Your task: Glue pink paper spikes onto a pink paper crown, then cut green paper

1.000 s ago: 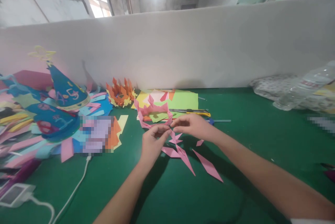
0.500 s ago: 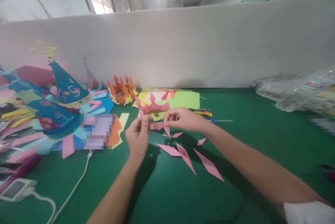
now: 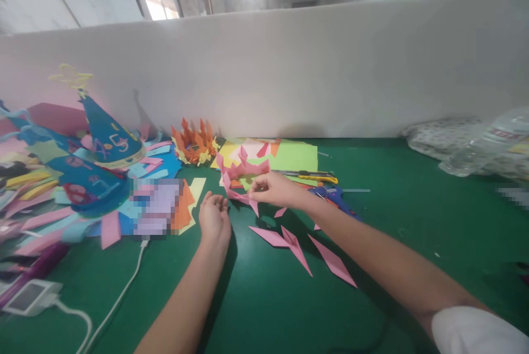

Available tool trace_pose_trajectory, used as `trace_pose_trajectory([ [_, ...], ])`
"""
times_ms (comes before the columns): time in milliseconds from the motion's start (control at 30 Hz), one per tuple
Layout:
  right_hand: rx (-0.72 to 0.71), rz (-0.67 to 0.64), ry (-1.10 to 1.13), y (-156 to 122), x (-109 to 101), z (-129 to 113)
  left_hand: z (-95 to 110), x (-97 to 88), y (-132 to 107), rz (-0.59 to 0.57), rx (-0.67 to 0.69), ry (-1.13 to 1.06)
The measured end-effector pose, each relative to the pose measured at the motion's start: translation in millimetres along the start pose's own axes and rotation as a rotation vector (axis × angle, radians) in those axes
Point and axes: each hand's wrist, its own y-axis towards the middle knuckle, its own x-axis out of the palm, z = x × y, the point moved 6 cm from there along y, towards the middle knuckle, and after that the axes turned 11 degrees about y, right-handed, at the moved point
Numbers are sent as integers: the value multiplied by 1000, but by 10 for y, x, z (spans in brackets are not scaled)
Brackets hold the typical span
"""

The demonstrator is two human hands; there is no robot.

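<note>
My right hand (image 3: 275,189) pinches the near edge of a pink paper crown (image 3: 243,173) that rests on the green table (image 3: 289,299). Just left of it, my left hand (image 3: 214,217) hovers over the table with fingers loosely apart and nothing in it. Pink folded paper pieces (image 3: 289,239) lie on the table below my right forearm, one long pointed piece (image 3: 333,261) furthest right.
Green and yellow sheets (image 3: 289,155) and a yellow utility knife (image 3: 316,177) lie behind the crown. An orange paper crown (image 3: 193,144) and blue cone hats (image 3: 105,136) with scraps fill the left. A white cable (image 3: 119,293) and charger (image 3: 25,299) sit near left; plastic bottles (image 3: 487,144) far right.
My left hand has let go of the pink paper and drawn back to the left. My right hand has moved the paper toward the crown.
</note>
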Motion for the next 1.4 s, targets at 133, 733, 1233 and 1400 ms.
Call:
trace_pose_trajectory([
  [133,-6,24,159,51,-114,67,-75,111,-123,-81,-86,-3],
  [733,-263,460,117,115,-429,-201,-270,335,-230,-377,-280,-37],
  [1233,-253,478,-122,122,-233,-79,-279,359,-245,-363,-257,-46],
  [1400,-240,444,-129,145,-202,-48,-265,367,-253,-369,-247,-53],
])
